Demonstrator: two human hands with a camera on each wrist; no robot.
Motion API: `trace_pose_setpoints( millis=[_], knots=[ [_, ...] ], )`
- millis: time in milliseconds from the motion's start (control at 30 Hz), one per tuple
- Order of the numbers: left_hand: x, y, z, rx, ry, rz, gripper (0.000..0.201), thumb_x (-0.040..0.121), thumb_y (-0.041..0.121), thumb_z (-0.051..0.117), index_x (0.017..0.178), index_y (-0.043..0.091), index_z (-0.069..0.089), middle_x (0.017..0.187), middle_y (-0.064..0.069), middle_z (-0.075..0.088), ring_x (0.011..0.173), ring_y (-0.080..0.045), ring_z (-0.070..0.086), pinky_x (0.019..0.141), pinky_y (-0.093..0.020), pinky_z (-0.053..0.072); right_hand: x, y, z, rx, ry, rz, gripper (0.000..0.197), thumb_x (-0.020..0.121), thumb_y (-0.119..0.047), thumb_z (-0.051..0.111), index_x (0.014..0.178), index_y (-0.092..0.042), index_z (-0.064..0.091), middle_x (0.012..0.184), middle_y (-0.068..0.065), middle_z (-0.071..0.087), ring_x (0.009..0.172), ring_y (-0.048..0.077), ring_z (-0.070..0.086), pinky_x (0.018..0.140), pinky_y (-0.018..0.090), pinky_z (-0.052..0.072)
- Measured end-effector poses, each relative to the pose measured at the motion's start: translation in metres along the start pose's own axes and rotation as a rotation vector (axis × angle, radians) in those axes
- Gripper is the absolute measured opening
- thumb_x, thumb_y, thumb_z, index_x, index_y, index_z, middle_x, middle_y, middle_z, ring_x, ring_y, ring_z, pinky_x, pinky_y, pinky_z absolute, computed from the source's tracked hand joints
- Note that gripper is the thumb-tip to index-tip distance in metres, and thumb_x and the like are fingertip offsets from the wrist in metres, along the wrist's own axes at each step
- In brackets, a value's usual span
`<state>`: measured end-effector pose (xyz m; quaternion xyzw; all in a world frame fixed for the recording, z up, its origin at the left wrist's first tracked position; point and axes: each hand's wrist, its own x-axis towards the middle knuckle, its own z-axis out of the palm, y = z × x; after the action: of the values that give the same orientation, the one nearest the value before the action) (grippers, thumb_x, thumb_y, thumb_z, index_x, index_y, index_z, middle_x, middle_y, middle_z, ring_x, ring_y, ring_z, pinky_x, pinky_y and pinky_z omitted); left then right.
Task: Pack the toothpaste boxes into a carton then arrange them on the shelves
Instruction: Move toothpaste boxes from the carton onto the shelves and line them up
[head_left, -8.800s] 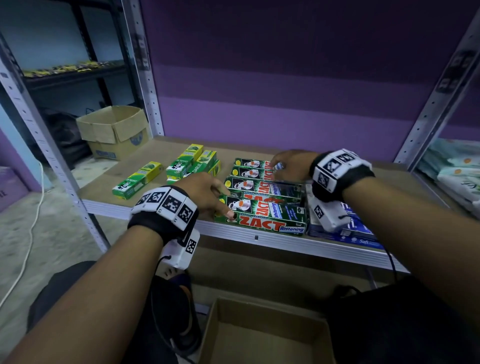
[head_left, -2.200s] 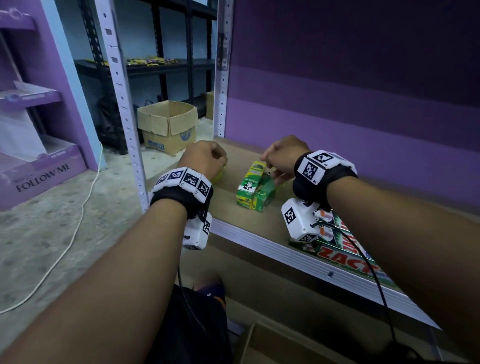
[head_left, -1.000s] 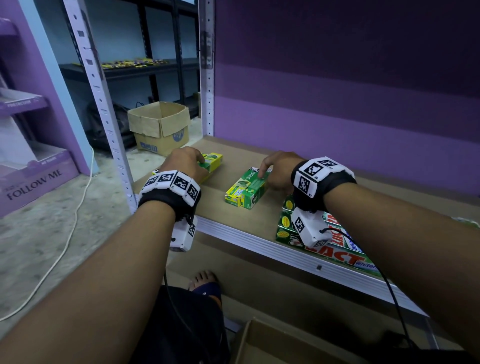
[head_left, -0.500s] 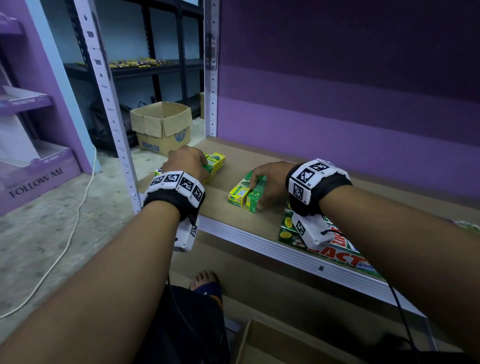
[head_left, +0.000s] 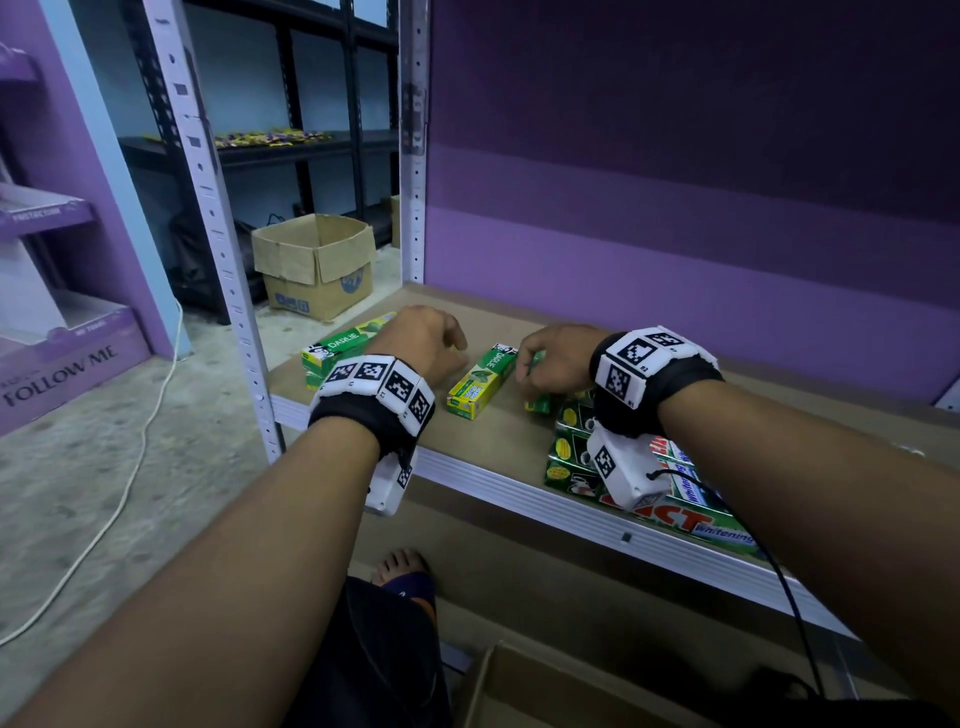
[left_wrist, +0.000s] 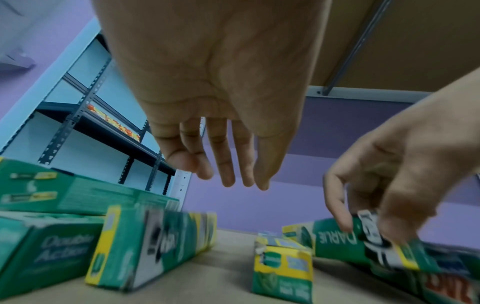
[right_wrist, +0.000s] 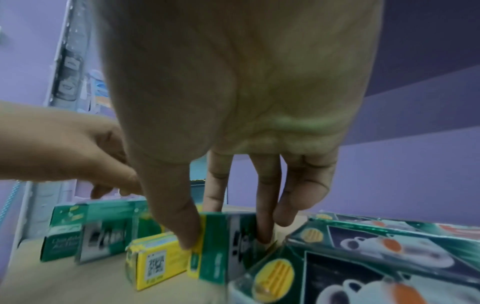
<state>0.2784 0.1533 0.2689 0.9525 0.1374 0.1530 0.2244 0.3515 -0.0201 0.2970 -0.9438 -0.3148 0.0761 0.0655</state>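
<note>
A shop stockroom, judging by the slotted-steel shelf (head_left: 519, 467) stocked with boxed toothpaste (head_left: 480, 384), an open cardboard carton (head_left: 317, 270) on the concrete floor behind it, and a purple display stand (head_left: 57, 353) to its left.

A purple wall (head_left: 675, 208) stands behind the shelf (head_left: 498, 436), darker across its upper band and lighter below. The shelf board is brown, with a pale metal front edge, and perforated grey uprights (head_left: 413, 156) rise at its left corners. Beyond them, to the left, a black rack (head_left: 291, 150) stands against a pale blue wall, with small yellow goods on one level. An open cardboard box (head_left: 317, 265) sits on the floor before the rack. The floor (head_left: 78, 493) is bare grey concrete, and a white cable (head_left: 124, 483) trails across it. At far left stands a purple display stand (head_left: 57, 358) lettered "FOLLOW ME". The light is dim.
</note>
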Motion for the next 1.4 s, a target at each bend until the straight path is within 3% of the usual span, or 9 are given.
trace_pose_setpoints(
  millis=[100, 200, 433, 633, 800, 967, 1033, 1167, 1400],
  knots=[
    [-0.002, 0.007, 0.01, 0.013, -0.087, -0.005, 0.021, 0.083, 0.034, 0.073, 0.1, 0.023, 0.075, 0.106, -0.002, 0.068, 0.1, -0.022, 0.064, 0.093, -0.032, 0.052, -0.006, 0.005, -0.012, 0.057, 0.035, 0.047, 0.016, 0.085, -0.029, 0.06, 0.099, -0.026, 0.067, 0.088, -0.008, 0.061, 0.069, 0.014, 0.058, 0.061, 0.024, 0.049],
    [-0.003, 0.009, 0.018, 0.052, -0.153, -0.003, 0.029, 0.084, 0.037, 0.072, 0.109, 0.024, 0.072, 0.113, -0.005, 0.067, 0.105, -0.022, 0.062, 0.095, -0.034, 0.051, -0.011, 0.012, -0.022, 0.163, 0.081, 0.059, 0.018, 0.09, -0.02, 0.053, 0.099, -0.022, 0.069, 0.095, -0.003, 0.065, 0.08, 0.021, 0.065, 0.08, 0.035, 0.059],
    [-0.004, 0.008, 0.026, 0.091, -0.244, 0.023, 0.04, 0.085, 0.034, 0.073, 0.123, 0.028, 0.065, 0.119, -0.007, 0.065, 0.11, -0.022, 0.062, 0.094, -0.032, 0.051, -0.016, 0.031, -0.043, 0.327, 0.19, 0.03, 0.017, 0.087, -0.013, 0.066, 0.094, -0.027, 0.07, 0.083, -0.004, 0.064, 0.063, 0.024, 0.073, 0.066, 0.032, 0.062],
    [-0.005, 0.012, 0.021, 0.12, -0.238, -0.012, 0.034, 0.078, 0.035, 0.078, 0.109, 0.026, 0.068, 0.099, -0.002, 0.06, 0.091, -0.022, 0.06, 0.073, -0.024, 0.044, -0.016, 0.032, -0.052, 0.358, 0.235, -0.056, 0.023, 0.082, -0.007, 0.077, 0.104, -0.012, 0.072, 0.105, 0.013, 0.066, 0.081, 0.026, 0.07, 0.079, 0.039, 0.061],
    [-0.01, 0.017, 0.012, 0.161, -0.293, 0.007, 0.036, 0.076, 0.046, 0.08, 0.096, 0.02, 0.064, 0.072, 0.01, 0.051, 0.072, -0.013, 0.051, 0.052, -0.022, 0.034, -0.015, 0.023, -0.055, 0.259, 0.23, -0.098, 0.018, 0.081, -0.025, 0.079, 0.098, -0.022, 0.074, 0.098, 0.002, 0.071, 0.078, 0.02, 0.07, 0.082, 0.03, 0.058],
    [-0.011, 0.015, 0.004, 0.059, -0.439, -0.002, 0.038, 0.078, 0.041, 0.08, 0.099, 0.011, 0.069, 0.077, 0.0, 0.074, 0.072, -0.014, 0.064, 0.072, -0.027, 0.052, -0.011, 0.016, -0.05, 0.287, 0.305, -0.084, 0.017, 0.078, -0.028, 0.08, 0.095, -0.029, 0.076, 0.094, -0.007, 0.067, 0.083, 0.007, 0.06, 0.067, 0.017, 0.042],
    [-0.011, 0.012, 0.002, 0.002, -0.483, -0.002, 0.033, 0.081, 0.039, 0.078, 0.096, 0.011, 0.071, 0.08, -0.002, 0.077, 0.065, -0.01, 0.064, 0.064, -0.022, 0.05, -0.009, 0.016, -0.047, 0.326, 0.326, -0.085, 0.026, 0.077, -0.027, 0.08, 0.102, -0.031, 0.073, 0.1, -0.004, 0.067, 0.092, 0.012, 0.061, 0.07, 0.02, 0.04],
    [-0.01, 0.004, -0.002, 0.009, -0.368, 0.083, 0.018, 0.08, 0.032, 0.079, 0.093, 0.02, 0.076, 0.088, 0.002, 0.072, 0.08, -0.012, 0.063, 0.056, -0.018, 0.042, -0.004, 0.014, -0.039, 0.454, 0.295, 0.005, 0.047, 0.075, -0.024, 0.083, 0.117, -0.031, 0.062, 0.105, 0.002, 0.062, 0.091, 0.024, 0.066, 0.08, 0.031, 0.054],
    [0.002, -0.004, 0.004, 0.121, -0.366, 0.206, 0.051, 0.077, 0.006, 0.077, 0.122, 0.025, 0.066, 0.125, -0.001, 0.061, 0.107, -0.018, 0.058, 0.086, -0.018, 0.04, -0.004, 0.013, -0.021, 0.609, 0.229, 0.104, 0.054, 0.072, -0.015, 0.086, 0.116, -0.014, 0.054, 0.102, 0.01, 0.067, 0.088, 0.024, 0.071, 0.078, 0.042, 0.062]
  ],
)
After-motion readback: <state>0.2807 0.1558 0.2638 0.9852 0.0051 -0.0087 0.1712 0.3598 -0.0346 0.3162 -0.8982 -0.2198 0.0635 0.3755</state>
